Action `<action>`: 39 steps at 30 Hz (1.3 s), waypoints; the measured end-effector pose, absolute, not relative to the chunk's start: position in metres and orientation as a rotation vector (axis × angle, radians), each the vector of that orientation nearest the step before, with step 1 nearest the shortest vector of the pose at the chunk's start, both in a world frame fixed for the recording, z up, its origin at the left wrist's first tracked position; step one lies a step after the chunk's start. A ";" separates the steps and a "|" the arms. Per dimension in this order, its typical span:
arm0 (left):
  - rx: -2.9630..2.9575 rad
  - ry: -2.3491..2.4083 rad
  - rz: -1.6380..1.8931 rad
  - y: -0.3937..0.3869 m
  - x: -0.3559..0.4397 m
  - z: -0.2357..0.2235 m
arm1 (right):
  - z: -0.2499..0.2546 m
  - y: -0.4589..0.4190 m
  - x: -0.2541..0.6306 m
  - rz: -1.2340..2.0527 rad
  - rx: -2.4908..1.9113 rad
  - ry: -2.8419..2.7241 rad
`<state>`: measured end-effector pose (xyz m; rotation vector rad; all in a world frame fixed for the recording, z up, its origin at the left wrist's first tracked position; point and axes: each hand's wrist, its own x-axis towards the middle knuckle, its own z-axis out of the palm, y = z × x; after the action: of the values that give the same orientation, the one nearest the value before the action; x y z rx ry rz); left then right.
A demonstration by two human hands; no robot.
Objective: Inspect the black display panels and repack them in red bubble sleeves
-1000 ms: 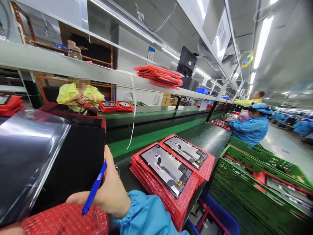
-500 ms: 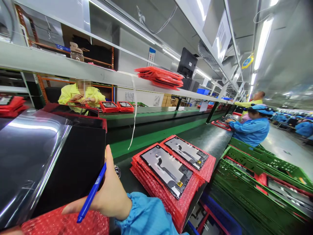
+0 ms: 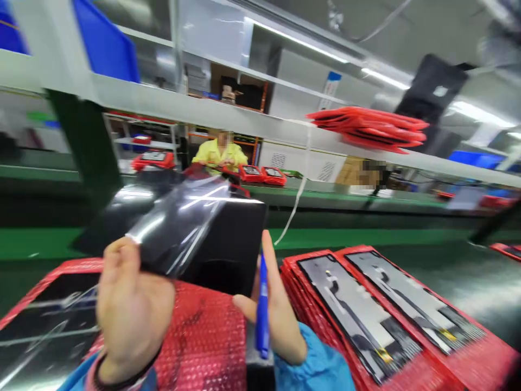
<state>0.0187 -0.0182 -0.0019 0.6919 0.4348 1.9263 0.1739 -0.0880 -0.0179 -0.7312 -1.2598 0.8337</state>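
red wrap (image 3: 203,336) underlies the black panel (image 3: 234,241), right grip (image 3: 252,267) clasping its edge (pen (image 3: 263,309) too), left grip (image 3: 129,245) pinching clear film (image 3: 179,222).

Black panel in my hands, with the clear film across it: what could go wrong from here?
The blue pen sits in the right hand, close to the black panel; it could scratch the face or edge.
The left hand pinches the bent clear film, which might crease or drag on the panel.
The blue sleeve is near the stacked red bubble pouches, and might nudge them.
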 end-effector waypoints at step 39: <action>0.681 0.438 1.980 -0.014 0.011 0.001 | -0.014 -0.107 0.146 0.865 -0.754 -1.205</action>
<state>0.0108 -0.0136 0.0012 0.6807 0.4384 1.9804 0.1464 -0.1065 -0.0136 -0.7542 -1.2055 0.8654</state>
